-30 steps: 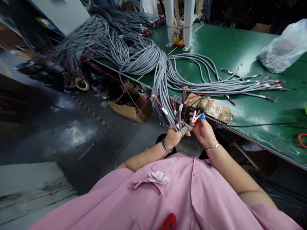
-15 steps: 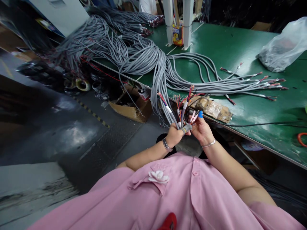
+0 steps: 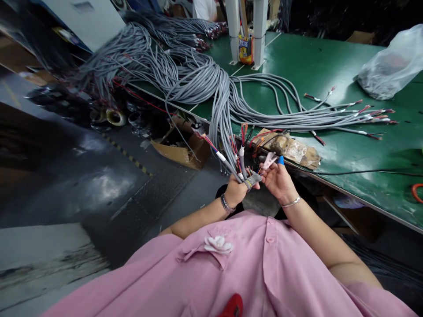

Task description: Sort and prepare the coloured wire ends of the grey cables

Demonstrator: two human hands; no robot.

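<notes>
My left hand point(image 3: 238, 190) is closed around a bundle of grey multi-core cables point(image 3: 228, 165). Their stripped ends, with white sleeves and red, blue and black wires, fan out above the fist. A grey covering wraps one finger of this hand. Close on its right, my right hand point(image 3: 277, 180) has its fingers curled at thin orange and dark wires point(image 3: 258, 170) from the bundle. A blue cover caps its thumb, which points up. Against those fingers is a pale pink clip point(image 3: 269, 161); whether the hand grips it is unclear.
Long grey cables point(image 3: 198, 83) drape over the green table point(image 3: 307, 57) and its near edge. A taped brown block point(image 3: 294, 149) lies by that edge. A plastic bag point(image 3: 390, 66) stands at right. Below is an open cardboard box point(image 3: 178, 149). White posts point(image 3: 259, 35) rise behind.
My left hand has shifted slightly left and down with the cables, whose ends now spread further left. My right hand has drawn slightly right, opening a wider gap between the hands.
</notes>
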